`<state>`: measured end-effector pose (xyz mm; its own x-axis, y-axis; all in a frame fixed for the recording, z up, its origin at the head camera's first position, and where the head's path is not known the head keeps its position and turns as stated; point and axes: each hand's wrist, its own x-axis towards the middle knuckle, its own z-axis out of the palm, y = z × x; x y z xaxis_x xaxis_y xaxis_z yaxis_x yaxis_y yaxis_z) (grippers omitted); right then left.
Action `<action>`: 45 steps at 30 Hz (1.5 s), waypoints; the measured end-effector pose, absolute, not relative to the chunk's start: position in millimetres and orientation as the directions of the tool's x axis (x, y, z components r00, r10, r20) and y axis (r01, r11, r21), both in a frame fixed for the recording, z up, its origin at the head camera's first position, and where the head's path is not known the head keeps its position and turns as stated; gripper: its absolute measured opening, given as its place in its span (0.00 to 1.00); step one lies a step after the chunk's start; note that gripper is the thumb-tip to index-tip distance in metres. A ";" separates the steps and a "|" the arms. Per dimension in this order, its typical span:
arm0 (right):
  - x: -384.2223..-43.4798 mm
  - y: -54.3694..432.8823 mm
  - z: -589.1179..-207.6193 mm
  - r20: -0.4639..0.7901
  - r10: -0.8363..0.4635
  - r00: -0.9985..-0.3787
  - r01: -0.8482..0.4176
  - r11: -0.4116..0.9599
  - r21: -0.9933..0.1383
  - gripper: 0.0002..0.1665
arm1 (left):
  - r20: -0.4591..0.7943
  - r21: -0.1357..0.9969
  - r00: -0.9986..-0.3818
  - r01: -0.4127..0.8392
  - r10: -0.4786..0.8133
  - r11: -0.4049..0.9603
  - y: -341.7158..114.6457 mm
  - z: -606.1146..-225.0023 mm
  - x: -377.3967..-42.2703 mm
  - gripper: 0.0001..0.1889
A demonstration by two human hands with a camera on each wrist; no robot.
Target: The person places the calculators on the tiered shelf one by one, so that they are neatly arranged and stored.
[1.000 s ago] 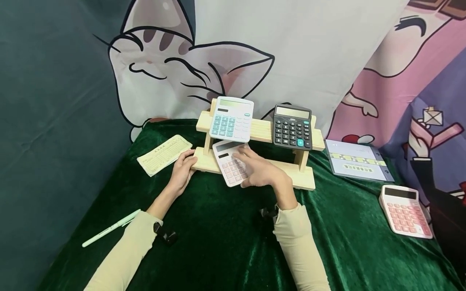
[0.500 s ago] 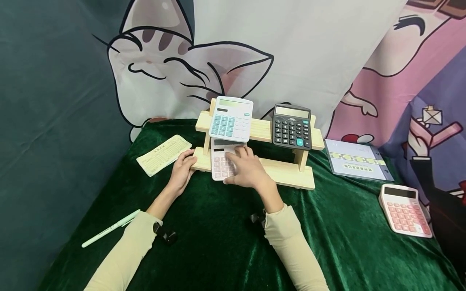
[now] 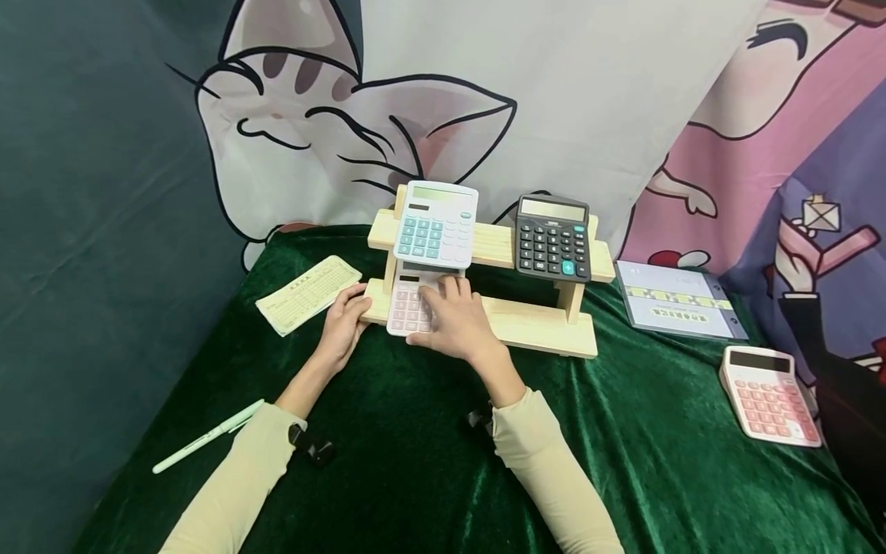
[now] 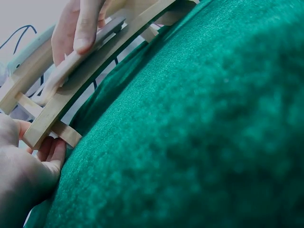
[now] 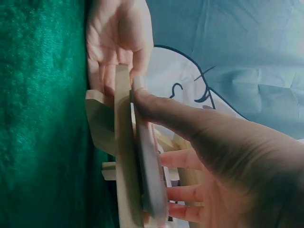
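A two-tier wooden stand (image 3: 540, 327) stands on green velvet. My left hand (image 3: 341, 327) grips the left end of its lower board; in the left wrist view its fingers (image 4: 57, 151) curl round that end. On the lower board leans a white calculator with pink keys (image 3: 408, 309), its top partly hidden behind the upper one. My right hand (image 3: 458, 319) holds this calculator, thumb at its bottom edge and fingers over its right part. On the upper tier rest a white calculator with blue keys (image 3: 436, 225) at left and a black calculator (image 3: 552, 238) at right.
Left of the stand lies a yellow receipt pad (image 3: 308, 295), with a pale green pen (image 3: 208, 437) nearer the left sleeve. To the right are a grey-covered notebook (image 3: 681, 302) and another pink-keyed calculator (image 3: 770, 396). A cartoon-printed curtain (image 3: 588, 92) hangs behind.
My right hand has slid the pink-keyed calculator leftward along the lower board, and its tilt has changed. The left hand stays on the stand's end. The head view has shifted slightly.
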<state>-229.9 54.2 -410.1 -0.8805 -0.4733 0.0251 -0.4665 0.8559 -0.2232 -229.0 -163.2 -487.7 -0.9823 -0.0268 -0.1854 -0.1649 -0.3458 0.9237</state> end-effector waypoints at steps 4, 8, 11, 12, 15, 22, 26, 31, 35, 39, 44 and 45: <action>-229.1 49.0 -412.4 0.048 -0.462 -0.885 -0.462 0.864 -0.200 0.50 | -0.188 0.921 -0.982 -0.164 -0.032 -0.354 -163.6 -486.7 -229.0 0.24; -228.0 47.3 -412.4 0.052 -0.455 -0.889 -0.456 0.867 -0.202 0.50 | -0.187 0.918 -0.982 -0.160 -0.039 -0.362 -163.5 -486.8 -228.7 0.24; -227.0 48.1 -412.6 0.047 -0.452 -0.891 -0.451 0.868 -0.209 0.50 | -0.188 0.917 -0.981 -0.162 -0.039 -0.365 -162.8 -487.2 -228.3 0.24; -226.8 48.4 -412.9 0.046 -0.451 -0.891 -0.450 0.868 -0.209 0.50 | -0.189 0.916 -0.981 -0.162 -0.039 -0.366 -162.4 -487.3 -228.1 0.24; -226.3 49.5 -414.1 0.047 -0.451 -0.891 -0.450 0.868 -0.210 0.50 | -0.192 0.917 -0.981 -0.165 -0.039 -0.364 -161.2 -487.4 -227.9 0.24; -224.1 50.1 -412.6 0.024 -0.453 -0.891 -0.447 0.870 -0.209 0.50 | -0.197 0.919 -0.980 -0.176 -0.026 -0.352 -161.8 -487.7 -227.1 0.25; -224.5 51.6 -409.4 0.017 -0.463 -0.886 -0.456 0.866 -0.205 0.48 | -0.184 0.922 -0.983 -0.165 -0.024 -0.349 -161.7 -486.9 -227.9 0.25; -225.1 58.4 -408.5 0.009 -0.479 -0.878 -0.463 0.842 -0.276 0.44 | -0.190 0.921 -0.981 -0.168 -0.029 -0.352 -159.6 -488.4 -228.4 0.25; -224.1 68.6 -410.2 0.035 -0.501 -0.865 -0.474 0.793 -0.382 0.38 | -0.201 0.919 -0.979 -0.180 -0.023 -0.350 -158.1 -489.3 -229.3 0.25; -222.1 85.7 -409.9 0.108 -0.543 -0.833 -0.527 0.719 -0.453 0.35 | -0.194 0.923 -0.980 -0.170 -0.037 -0.345 -158.7 -488.1 -230.9 0.24; -211.5 124.8 -409.6 0.147 -0.552 -0.821 -0.545 0.682 -0.487 0.33 | -0.203 0.920 -0.978 -0.175 -0.046 -0.350 -161.8 -485.9 -228.7 0.25; -208.4 134.7 -409.5 0.150 -0.546 -0.824 -0.542 0.682 -0.491 0.32 | -0.204 0.919 -0.978 -0.175 -0.047 -0.354 -162.3 -485.3 -228.3 0.25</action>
